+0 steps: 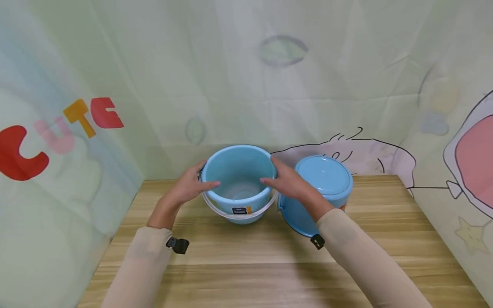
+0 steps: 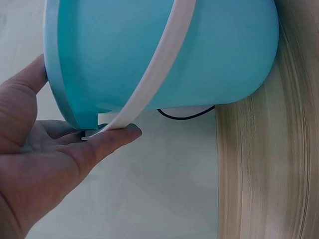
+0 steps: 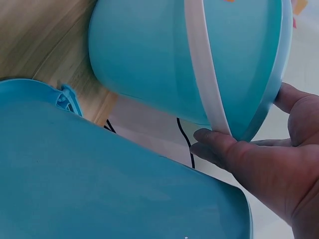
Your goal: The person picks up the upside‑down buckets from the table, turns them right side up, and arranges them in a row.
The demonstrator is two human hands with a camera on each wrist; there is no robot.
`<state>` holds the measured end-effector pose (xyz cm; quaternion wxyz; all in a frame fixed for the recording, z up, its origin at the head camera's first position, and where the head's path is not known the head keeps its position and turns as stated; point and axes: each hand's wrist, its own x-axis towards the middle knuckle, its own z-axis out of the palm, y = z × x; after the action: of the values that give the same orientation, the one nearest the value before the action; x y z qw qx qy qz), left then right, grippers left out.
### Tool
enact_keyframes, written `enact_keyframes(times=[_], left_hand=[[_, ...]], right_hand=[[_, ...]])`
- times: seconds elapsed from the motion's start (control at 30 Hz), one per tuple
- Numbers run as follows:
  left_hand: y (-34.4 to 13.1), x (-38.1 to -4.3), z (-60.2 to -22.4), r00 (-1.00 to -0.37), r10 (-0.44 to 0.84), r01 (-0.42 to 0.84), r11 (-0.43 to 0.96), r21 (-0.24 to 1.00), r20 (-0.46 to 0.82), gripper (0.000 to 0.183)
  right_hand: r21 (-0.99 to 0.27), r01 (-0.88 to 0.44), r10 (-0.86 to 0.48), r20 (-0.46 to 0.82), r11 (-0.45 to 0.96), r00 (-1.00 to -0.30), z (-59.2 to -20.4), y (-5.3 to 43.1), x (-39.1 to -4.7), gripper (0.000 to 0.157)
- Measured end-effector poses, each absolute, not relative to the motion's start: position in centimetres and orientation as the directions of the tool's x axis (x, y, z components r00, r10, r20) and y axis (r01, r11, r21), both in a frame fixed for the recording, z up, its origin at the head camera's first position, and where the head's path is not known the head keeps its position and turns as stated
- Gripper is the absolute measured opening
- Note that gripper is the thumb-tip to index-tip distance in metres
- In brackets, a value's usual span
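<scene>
A light blue bucket (image 1: 239, 171) stands upright with its mouth up, and its white handle (image 1: 227, 214) hangs down across the front. My left hand (image 1: 188, 184) grips the left side of the rim, thumb over the edge. In the left wrist view its fingers (image 2: 107, 142) lie outside, by the handle's end. On the opposite side, my right hand (image 1: 286, 179) holds the rim with its thumb inside. The right wrist view shows those fingers (image 3: 219, 142) against the outer wall and the handle. Whether the bucket's base touches the table is hard to tell.
A second, darker blue bucket (image 1: 323, 175) stands upside down just right of the first, under my right forearm. Both are near the back edge of the wooden table (image 1: 239, 265). Printed curtains (image 1: 239, 85) hang behind and at both sides.
</scene>
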<state>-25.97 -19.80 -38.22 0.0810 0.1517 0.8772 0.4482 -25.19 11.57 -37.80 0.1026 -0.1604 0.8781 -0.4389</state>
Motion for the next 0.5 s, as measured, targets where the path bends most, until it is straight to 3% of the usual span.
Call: enact_keyframes(times=[0.5], left_hand=[[-19.81, -26.34, -38.75, -0.956, 0.293, 0.190, 0.553, 0.811, 0.023, 0.086]], right_hand=[[-0.792, -0.175, -0.345, -0.048, 0.585, -0.938, -37.59, 11.04, -25.86, 0.081]])
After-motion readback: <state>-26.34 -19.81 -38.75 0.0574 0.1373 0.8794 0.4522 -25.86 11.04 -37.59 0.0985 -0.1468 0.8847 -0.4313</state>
